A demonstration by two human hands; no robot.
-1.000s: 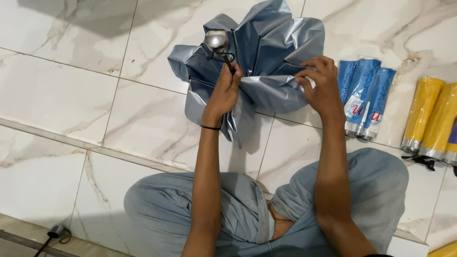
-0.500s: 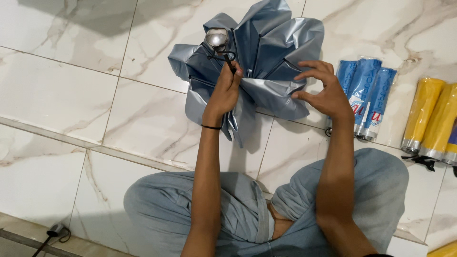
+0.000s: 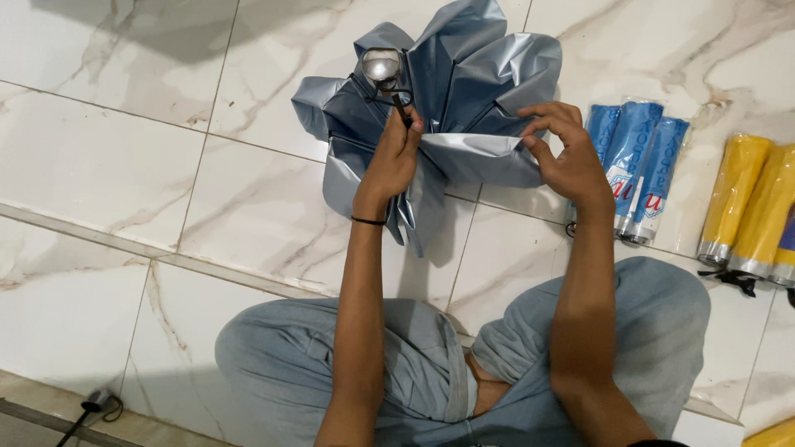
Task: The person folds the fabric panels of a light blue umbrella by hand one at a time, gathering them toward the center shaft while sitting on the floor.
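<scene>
Two hands work on one grey-blue umbrella (image 3: 464, 91), which lies half folded on the marble floor (image 3: 108, 149) in front of your crossed legs. Your left hand (image 3: 393, 161) has a closed grip around the thin dark shaft of the umbrella, just below the round silver handle (image 3: 382, 64), which points up toward the camera. A black band (image 3: 368, 221) sits on this wrist. Your right hand (image 3: 567, 157) is at the right edge of the fabric, where the fingers (image 3: 546, 112) are bent and pinch a folded panel of the cloth, so this grip is closed on the umbrella too. Just beside the right hand, three folded blue umbrellas (image 3: 638, 170) in clear sleeves lie together on the floor. Further right, near the edge of the view, lie yellow folded umbrellas (image 3: 749, 207), well apart from your hands. At the lower left corner a dark cable (image 3: 91, 407) rests on the floor.
</scene>
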